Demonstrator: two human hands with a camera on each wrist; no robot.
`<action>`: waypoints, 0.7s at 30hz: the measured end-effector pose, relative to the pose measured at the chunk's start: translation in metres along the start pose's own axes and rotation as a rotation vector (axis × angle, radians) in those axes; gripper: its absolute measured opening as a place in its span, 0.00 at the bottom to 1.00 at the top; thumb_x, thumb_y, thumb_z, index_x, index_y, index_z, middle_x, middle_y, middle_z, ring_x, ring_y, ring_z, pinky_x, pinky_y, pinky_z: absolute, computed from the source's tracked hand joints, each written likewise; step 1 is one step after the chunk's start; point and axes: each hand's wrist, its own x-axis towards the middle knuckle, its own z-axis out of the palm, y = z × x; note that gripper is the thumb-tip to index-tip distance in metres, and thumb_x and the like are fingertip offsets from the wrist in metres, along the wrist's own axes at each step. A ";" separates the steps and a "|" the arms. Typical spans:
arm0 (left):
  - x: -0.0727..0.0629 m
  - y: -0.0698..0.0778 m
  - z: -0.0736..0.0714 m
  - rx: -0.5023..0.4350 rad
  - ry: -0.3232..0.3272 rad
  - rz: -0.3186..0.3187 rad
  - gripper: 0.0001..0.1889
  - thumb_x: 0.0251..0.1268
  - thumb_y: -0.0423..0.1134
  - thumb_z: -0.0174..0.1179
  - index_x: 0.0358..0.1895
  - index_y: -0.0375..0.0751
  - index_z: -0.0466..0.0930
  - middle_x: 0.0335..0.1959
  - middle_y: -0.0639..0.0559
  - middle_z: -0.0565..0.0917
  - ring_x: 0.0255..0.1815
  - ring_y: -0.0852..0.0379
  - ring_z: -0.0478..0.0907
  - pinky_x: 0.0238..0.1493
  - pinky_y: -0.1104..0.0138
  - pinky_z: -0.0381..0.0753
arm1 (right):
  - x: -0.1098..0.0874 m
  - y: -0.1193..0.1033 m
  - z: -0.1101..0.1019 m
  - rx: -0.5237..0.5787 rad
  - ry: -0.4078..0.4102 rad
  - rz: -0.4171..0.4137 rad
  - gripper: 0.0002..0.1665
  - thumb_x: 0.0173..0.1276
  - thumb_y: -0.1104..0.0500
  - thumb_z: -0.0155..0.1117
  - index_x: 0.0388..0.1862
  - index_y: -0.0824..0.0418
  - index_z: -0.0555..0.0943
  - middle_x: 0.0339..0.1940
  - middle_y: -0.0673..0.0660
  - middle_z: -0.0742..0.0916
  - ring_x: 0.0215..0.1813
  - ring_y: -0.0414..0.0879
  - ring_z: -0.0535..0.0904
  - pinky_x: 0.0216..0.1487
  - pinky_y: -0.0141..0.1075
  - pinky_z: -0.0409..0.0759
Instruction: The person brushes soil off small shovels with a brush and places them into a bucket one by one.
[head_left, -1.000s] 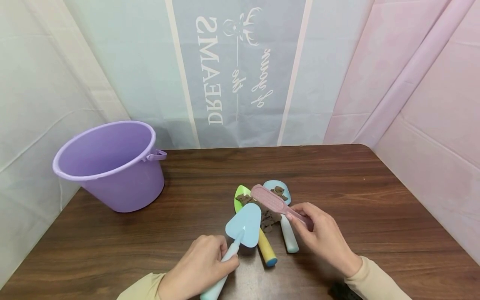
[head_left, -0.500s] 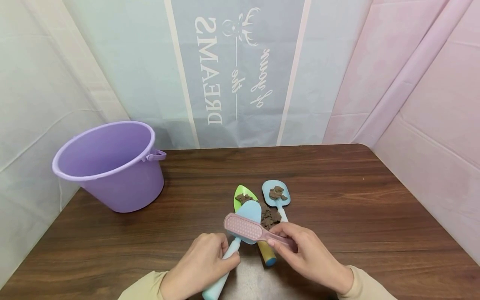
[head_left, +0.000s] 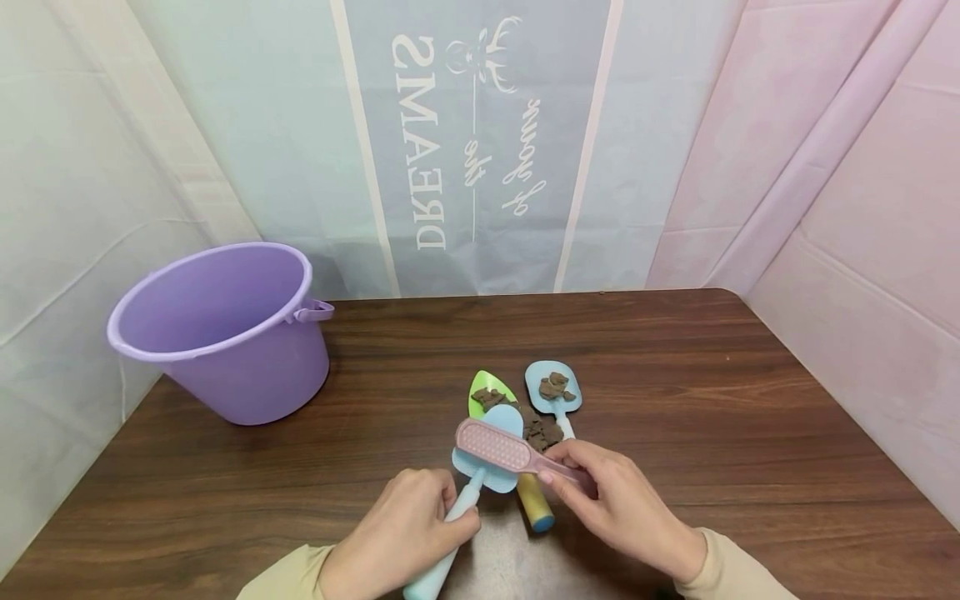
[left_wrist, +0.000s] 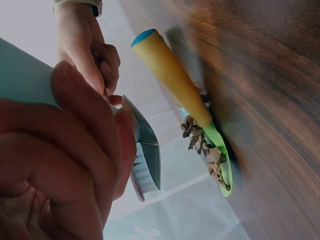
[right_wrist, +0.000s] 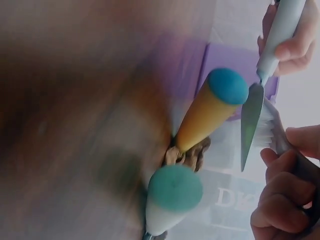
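Note:
My left hand [head_left: 397, 525] grips the pale handle of a light-blue hand trowel [head_left: 504, 417], its blade raised above the table. In my right hand [head_left: 622, 512] is a pink scrubbing brush [head_left: 491, 443], held by its handle across the trowel blade. White bristles [right_wrist: 264, 131] face the blade in the right wrist view and appear to touch it. Beneath lies a green trowel with a yellow handle [head_left: 535, 504], brown clumps on its blade [left_wrist: 226, 172]. Beside it a blue shovel [head_left: 536, 385] carries more brown clumps; my right hand partly hides its handle.
A purple bucket [head_left: 255, 379] stands at the table's left, a small loop at its rim. Brown crumbly clumps [head_left: 543, 434] lie between the two tools on the dark wooden table [head_left: 675, 367]. Printed cloth [head_left: 487, 267] hangs behind.
My right hand has brought the brush left and down, from over the brown clumps onto the light-blue trowel's blade, then shifted it slightly right. The left hand stays nearly still.

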 end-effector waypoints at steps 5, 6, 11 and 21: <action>-0.002 0.000 0.000 0.000 -0.002 -0.005 0.15 0.48 0.42 0.63 0.14 0.49 0.66 0.09 0.65 0.59 0.13 0.70 0.56 0.14 0.74 0.56 | 0.003 0.007 -0.003 -0.066 0.043 0.036 0.11 0.61 0.61 0.68 0.39 0.48 0.79 0.21 0.36 0.70 0.22 0.26 0.62 0.22 0.17 0.61; -0.003 0.000 0.000 0.001 -0.002 -0.006 0.15 0.48 0.42 0.63 0.14 0.49 0.66 0.10 0.65 0.59 0.13 0.70 0.56 0.14 0.74 0.56 | 0.003 0.009 -0.004 -0.076 0.051 0.048 0.11 0.60 0.61 0.69 0.39 0.49 0.79 0.21 0.36 0.70 0.21 0.26 0.62 0.22 0.18 0.61; -0.004 0.000 0.000 -0.001 -0.004 -0.010 0.16 0.48 0.42 0.62 0.13 0.49 0.65 0.10 0.65 0.59 0.13 0.70 0.56 0.14 0.74 0.56 | 0.004 0.014 -0.008 -0.096 0.089 0.106 0.11 0.59 0.63 0.69 0.40 0.54 0.80 0.24 0.38 0.76 0.21 0.27 0.63 0.22 0.20 0.62; -0.005 0.000 -0.001 -0.005 -0.007 -0.005 0.16 0.47 0.42 0.62 0.13 0.49 0.64 0.10 0.65 0.59 0.13 0.71 0.55 0.14 0.74 0.55 | 0.006 0.016 -0.011 -0.108 0.152 0.176 0.09 0.60 0.63 0.69 0.37 0.53 0.79 0.20 0.40 0.72 0.20 0.29 0.61 0.19 0.23 0.61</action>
